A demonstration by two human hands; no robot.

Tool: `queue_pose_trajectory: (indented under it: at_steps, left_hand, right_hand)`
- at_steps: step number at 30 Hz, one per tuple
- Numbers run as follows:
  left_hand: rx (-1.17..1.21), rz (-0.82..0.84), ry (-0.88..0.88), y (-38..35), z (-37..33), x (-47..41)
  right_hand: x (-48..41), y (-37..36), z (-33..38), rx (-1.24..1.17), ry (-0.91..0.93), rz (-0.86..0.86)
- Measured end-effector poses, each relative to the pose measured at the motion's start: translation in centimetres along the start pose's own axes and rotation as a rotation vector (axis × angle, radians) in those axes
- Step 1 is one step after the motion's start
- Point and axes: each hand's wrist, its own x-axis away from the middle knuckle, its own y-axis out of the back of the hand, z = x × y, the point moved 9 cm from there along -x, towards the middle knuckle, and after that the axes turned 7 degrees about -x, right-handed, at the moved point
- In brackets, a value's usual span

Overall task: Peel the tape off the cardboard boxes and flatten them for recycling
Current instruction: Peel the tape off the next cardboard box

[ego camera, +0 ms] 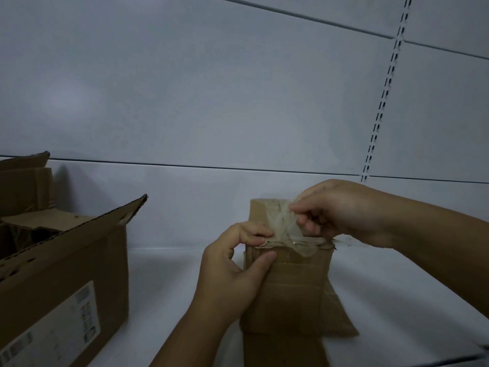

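A small brown cardboard box [288, 287] stands on the white shelf in front of me, its flaps partly folded out. My left hand [232, 271] grips its upper left edge, thumb on the front face and fingers curled over the top. My right hand [338, 210] pinches a strip of clear, wrinkled tape [284, 226] that is lifted off the box's top edge and still clings to the cardboard there. A torn paper layer shows along that edge.
A large open cardboard box [68, 276] with a printed label stands at the left, and another open box [23, 181] sits behind it. The white shelf surface [397, 292] extends to the right. A white back panel with a slotted upright [381, 107] rises behind.
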Motion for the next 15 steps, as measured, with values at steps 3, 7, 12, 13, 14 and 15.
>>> queue_pose_trajectory:
  at_steps: [3, 7, 12, 13, 14, 15]
  left_hand:
    - [0.014, 0.031, 0.004, -0.2, 0.2, -0.1]
    - [-0.048, 0.061, 0.024, -0.7, 0.1, 0.0]
    - [-0.198, 0.083, -0.068, -1.4, -1.1, 0.0]
    - [-0.243, 0.086, -0.098, -1.5, -1.3, 0.0]
    - [-0.275, 0.087, -0.101, -1.6, -1.4, 0.0]
    - [-0.305, 0.087, -0.097, -1.7, -1.4, -0.1]
  right_hand:
    - [0.0, 2.3, -0.1, -0.072, 0.034, -0.098]
    - [0.2, 3.2, -1.0, -0.240, 0.048, 0.006]
    - [1.0, 2.2, -2.0, -0.418, 0.084, 0.276]
    - [1.2, 2.5, -1.9, -0.495, 0.086, 0.296]
    - [1.3, 2.9, -1.5, -0.518, 0.120, 0.295]
    - [1.5, 3.5, -1.1, -0.445, 0.185, 0.262]
